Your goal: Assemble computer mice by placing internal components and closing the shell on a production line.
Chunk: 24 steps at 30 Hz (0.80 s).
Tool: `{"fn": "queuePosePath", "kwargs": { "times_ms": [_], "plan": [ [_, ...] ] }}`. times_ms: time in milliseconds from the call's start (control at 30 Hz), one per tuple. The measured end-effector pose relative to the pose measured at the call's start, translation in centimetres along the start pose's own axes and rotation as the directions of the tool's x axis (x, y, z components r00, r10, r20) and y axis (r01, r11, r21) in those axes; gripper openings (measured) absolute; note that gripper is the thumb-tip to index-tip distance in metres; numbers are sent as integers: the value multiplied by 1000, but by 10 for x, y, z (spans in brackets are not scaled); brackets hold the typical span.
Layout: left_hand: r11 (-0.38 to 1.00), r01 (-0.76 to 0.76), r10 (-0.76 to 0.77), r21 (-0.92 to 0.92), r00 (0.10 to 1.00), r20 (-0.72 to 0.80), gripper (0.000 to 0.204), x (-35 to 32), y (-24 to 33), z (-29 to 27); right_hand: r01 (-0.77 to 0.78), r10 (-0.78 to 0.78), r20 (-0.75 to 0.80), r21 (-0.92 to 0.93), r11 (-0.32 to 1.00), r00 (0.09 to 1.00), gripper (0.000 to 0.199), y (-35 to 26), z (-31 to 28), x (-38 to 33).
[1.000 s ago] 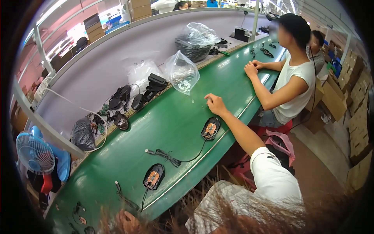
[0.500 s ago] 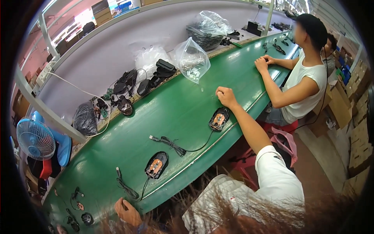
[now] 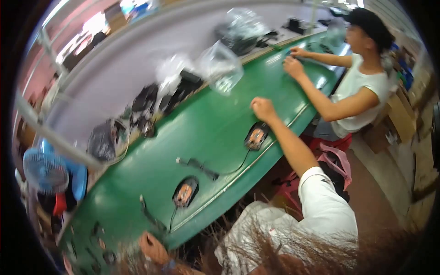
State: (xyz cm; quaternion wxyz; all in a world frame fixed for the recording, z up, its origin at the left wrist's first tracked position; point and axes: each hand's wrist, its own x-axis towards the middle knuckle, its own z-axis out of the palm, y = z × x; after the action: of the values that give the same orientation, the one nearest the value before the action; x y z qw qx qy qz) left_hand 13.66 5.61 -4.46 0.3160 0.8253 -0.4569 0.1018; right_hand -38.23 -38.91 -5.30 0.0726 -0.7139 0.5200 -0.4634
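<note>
My right hand rests curled on the green belt, with nothing visible in it. Just nearer than that hand lies an opened computer mouse, dark shell with a copper-brown circuit board inside. Its black cable is bundled to the left. At the lower left my left hand sits at the belt's near edge, its fingers curled and no object showing. Beside it are the cable and body of a second opened mouse. The picture is smeared by motion.
Several blurred mouse parts lie far left on the belt. Clear plastic bags and black mouse shells line the back ledge. A blue fan stands at left. A co-worker in white sits at right, hands over the belt.
The whole view has shifted slightly and blurred. The co-worker's hands, together before, have moved apart and farther across the belt. My own hands stay curled in nearly the same places.
</note>
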Motion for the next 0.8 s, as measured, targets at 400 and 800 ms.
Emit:
{"fn": "queuePosePath", "kwargs": {
  "times_ms": [400, 800],
  "plan": [
    [978, 14, -23, -207, 999, -41, 14, 14, 28, -15, -18, 27, -39, 205, 979, 999, 27, -15, -8, 13],
    [991, -101, 113, -91, 984, 136, 26, 144, 14, 30, 345, -445, 398, 299, 890, 802, 21, -180, 30, 1]
  ]
}}
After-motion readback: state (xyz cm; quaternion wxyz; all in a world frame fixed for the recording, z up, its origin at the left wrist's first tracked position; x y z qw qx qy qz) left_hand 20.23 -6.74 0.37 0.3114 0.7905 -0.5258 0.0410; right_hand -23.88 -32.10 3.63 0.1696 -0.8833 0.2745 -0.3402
